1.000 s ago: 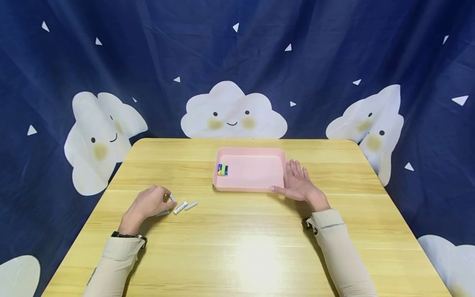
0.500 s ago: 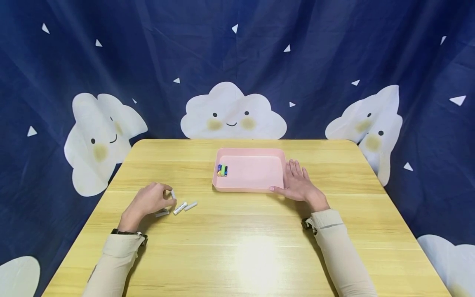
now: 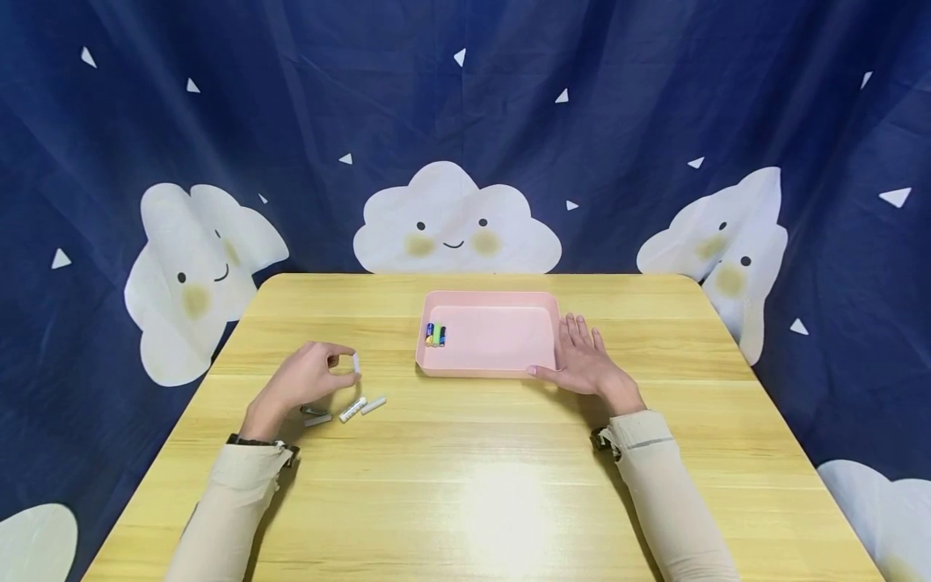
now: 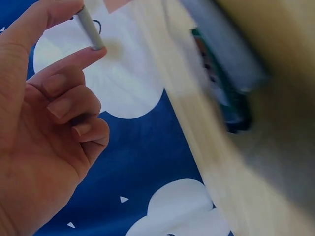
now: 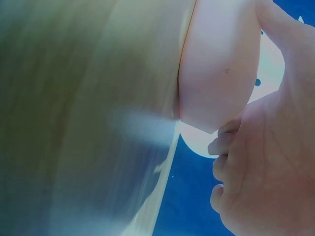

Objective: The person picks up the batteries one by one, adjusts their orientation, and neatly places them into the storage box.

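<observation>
My left hand (image 3: 305, 377) pinches a slim pale battery (image 3: 356, 364) by its two ends between thumb and index finger, above the table. In the left wrist view this battery (image 4: 90, 29) is light grey, and the other fingers are curled. Near that hand lie a white battery (image 3: 352, 410) with print, a pale grey one (image 3: 374, 405), another pale one (image 3: 318, 420) and a dark green one (image 4: 224, 88), partly hidden in the head view. My right hand (image 3: 584, 360) rests with straight fingers against the right end of a pink tray (image 3: 502, 333), thumb at its front rim.
Inside the tray, at its left end, stand or lie three batteries side by side: blue-yellow (image 3: 430, 334), green (image 3: 436, 335) and dark (image 3: 443, 335). The wooden table (image 3: 465, 453) reaches back to a dark blue curtain (image 3: 618, 145) printed with clouds.
My left hand has lifted the pale battery off the table and carried it a little right and away from me. The right hand and the tray have stayed put.
</observation>
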`<control>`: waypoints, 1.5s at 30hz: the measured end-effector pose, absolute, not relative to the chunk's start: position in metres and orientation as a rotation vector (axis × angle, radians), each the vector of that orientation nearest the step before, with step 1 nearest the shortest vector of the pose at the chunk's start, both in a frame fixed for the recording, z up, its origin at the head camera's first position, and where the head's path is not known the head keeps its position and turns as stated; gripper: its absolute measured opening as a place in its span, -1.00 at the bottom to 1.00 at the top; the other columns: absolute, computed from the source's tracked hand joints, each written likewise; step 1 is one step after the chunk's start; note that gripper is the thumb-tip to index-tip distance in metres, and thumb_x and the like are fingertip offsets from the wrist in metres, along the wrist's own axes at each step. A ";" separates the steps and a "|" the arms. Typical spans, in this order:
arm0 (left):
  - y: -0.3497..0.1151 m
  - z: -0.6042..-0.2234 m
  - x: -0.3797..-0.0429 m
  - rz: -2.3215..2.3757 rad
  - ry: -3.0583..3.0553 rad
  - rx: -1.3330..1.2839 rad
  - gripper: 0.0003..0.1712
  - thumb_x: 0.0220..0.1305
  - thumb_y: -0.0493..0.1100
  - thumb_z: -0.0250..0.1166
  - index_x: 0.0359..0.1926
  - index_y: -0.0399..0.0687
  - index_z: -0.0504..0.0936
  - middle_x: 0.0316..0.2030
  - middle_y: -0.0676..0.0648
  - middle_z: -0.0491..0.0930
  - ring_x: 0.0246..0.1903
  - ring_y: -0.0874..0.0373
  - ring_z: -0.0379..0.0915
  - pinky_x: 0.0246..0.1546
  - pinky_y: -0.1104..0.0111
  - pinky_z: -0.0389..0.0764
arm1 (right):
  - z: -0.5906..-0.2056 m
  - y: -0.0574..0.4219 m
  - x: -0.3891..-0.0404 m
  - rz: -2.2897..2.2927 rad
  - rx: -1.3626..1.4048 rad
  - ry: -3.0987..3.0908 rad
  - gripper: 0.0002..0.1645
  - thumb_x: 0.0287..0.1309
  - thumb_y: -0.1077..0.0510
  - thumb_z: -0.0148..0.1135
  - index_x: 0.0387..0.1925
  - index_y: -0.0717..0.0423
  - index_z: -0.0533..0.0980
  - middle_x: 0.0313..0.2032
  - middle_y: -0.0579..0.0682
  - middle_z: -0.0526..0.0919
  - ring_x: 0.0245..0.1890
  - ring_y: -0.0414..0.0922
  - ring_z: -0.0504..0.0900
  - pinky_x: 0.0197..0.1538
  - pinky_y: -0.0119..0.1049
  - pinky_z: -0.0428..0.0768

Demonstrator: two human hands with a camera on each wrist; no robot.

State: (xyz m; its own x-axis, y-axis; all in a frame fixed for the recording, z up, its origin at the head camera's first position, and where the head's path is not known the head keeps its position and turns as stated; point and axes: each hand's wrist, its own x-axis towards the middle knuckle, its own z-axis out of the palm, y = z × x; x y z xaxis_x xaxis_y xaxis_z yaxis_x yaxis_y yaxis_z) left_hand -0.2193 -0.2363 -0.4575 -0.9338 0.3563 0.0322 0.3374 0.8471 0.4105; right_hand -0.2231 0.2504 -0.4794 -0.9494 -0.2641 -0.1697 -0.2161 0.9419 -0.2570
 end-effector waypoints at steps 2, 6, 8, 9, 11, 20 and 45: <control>-0.232 -0.454 -0.222 0.676 2.982 0.570 -0.45 0.18 0.05 0.46 0.12 -0.13 0.73 -0.56 0.07 0.31 -0.61 0.24 0.10 -0.54 0.38 0.14 | -0.479 0.250 -0.223 -0.349 -0.361 2.892 0.47 0.25 -0.66 -0.08 0.59 0.44 -0.26 0.61 0.40 -0.33 0.64 0.34 -0.33 0.60 0.32 -0.28; -0.225 -0.449 -0.229 0.717 2.981 0.598 -0.43 0.19 0.09 0.46 0.15 -0.11 0.73 -0.53 0.04 0.32 -0.58 0.22 0.10 -0.51 0.36 0.16 | -0.478 0.250 -0.222 -0.347 -0.367 2.881 0.45 0.27 -0.64 -0.09 0.59 0.44 -0.25 0.61 0.40 -0.36 0.64 0.35 -0.34 0.59 0.32 -0.29; -0.221 -0.447 -0.233 0.722 2.978 0.609 -0.42 0.20 0.12 0.46 0.16 -0.10 0.72 -0.50 0.02 0.36 -0.56 0.21 0.13 -0.50 0.35 0.20 | -0.478 0.249 -0.221 -0.349 -0.368 2.876 0.45 0.27 -0.64 -0.08 0.59 0.45 -0.25 0.61 0.40 -0.37 0.64 0.35 -0.35 0.59 0.33 -0.29; -0.219 -0.446 -0.235 0.726 2.976 0.616 -0.41 0.21 0.12 0.46 0.16 -0.09 0.72 -0.50 0.02 0.37 -0.55 0.21 0.15 -0.49 0.35 0.21 | -0.478 0.249 -0.221 -0.350 -0.369 2.875 0.44 0.27 -0.63 -0.08 0.59 0.45 -0.25 0.61 0.40 -0.38 0.64 0.35 -0.35 0.59 0.33 -0.29; -0.215 -0.445 -0.240 0.737 2.976 0.628 -0.42 0.21 0.13 0.46 0.16 -0.08 0.73 -0.50 0.01 0.38 -0.55 0.20 0.16 -0.48 0.34 0.22 | -0.477 0.249 -0.221 -0.351 -0.368 2.876 0.44 0.28 -0.63 -0.08 0.59 0.45 -0.25 0.61 0.41 -0.37 0.64 0.35 -0.35 0.59 0.33 -0.28; -0.198 -0.444 -0.258 0.834 2.963 0.709 -0.41 0.22 0.14 0.47 0.20 -0.03 0.72 -0.62 0.12 0.20 -0.60 0.24 0.04 -0.53 0.38 0.14 | -0.477 0.249 -0.221 -0.365 -0.361 2.883 0.45 0.27 -0.62 -0.06 0.59 0.45 -0.24 0.61 0.42 -0.33 0.64 0.35 -0.34 0.59 0.33 -0.28; -0.152 -0.451 -0.299 0.917 2.852 0.804 -0.38 0.21 0.08 0.52 0.23 -0.09 0.69 -0.70 0.11 0.13 -0.66 0.23 0.00 -0.59 0.40 0.09 | -0.476 0.249 -0.221 -0.385 -0.359 2.875 0.46 0.26 -0.63 -0.05 0.59 0.44 -0.26 0.61 0.40 -0.32 0.64 0.34 -0.34 0.59 0.32 -0.30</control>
